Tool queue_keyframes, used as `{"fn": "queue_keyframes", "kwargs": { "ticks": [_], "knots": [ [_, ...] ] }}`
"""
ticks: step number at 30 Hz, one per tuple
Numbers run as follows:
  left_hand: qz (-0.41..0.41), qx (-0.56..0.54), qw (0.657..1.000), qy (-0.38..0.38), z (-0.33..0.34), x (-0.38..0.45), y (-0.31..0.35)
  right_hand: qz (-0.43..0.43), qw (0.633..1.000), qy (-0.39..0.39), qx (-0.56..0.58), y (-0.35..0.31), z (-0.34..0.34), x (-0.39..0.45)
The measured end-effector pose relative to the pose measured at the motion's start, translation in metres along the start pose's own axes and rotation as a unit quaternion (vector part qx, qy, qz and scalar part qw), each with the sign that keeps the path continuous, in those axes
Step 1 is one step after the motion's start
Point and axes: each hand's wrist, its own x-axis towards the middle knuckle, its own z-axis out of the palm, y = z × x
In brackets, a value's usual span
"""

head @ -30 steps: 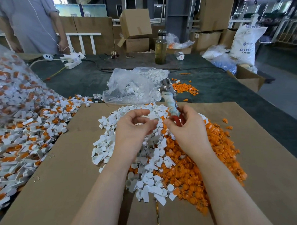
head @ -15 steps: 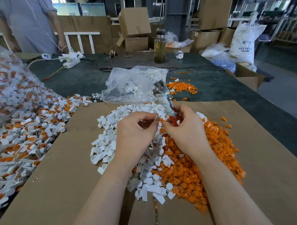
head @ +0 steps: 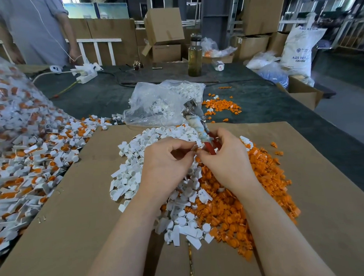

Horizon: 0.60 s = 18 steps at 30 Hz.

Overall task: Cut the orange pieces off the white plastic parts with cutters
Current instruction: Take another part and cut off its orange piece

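Centre frame, the left hand [head: 167,165] pinches a white part [head: 195,147] against the cutters [head: 197,125] gripped by the right hand [head: 225,159], sorted white pile [head: 136,166] and orange pile [head: 261,182] already big, uncut heap [head: 33,155] at left still waiting.

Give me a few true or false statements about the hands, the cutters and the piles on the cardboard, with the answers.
1. The right hand holds the cutters by red handles. True.
2. The cut orange pieces lie left of the white pieces. False: they lie to the right.
3. The cutters' metal head points away from the person. True.
4. The left hand rests flat on the cardboard. False: its fingers are curled, meeting the right hand.
5. The bottle lies on its side. False: it stands upright.
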Motion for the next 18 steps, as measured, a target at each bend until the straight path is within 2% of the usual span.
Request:
{"fn": "queue_keyframes", "kwargs": {
  "ticks": [8, 11, 15, 18],
  "knots": [
    [0.025, 0.037, 0.999, -0.009, 0.0025, -0.0001, 0.0005, 0.005, 1.0, 0.003, -0.005, 0.0003, -0.0005, 0.0008],
    [-0.029, -0.03, 0.999, 0.011, 0.0039, -0.0009, 0.0035, 0.007, 1.0, 0.012, 0.021, -0.0016, -0.0001, 0.0007],
    [-0.099, -0.133, 0.985, 0.036, 0.0032, -0.0003, 0.0076, 0.004, 0.994, 0.013, 0.111, -0.0052, -0.0008, -0.0017],
    [-0.124, -0.184, 0.974, 0.04, -0.0003, 0.0005, 0.0079, -0.011, 0.993, 0.019, 0.12, -0.0077, 0.001, -0.0031]
  ]
}}
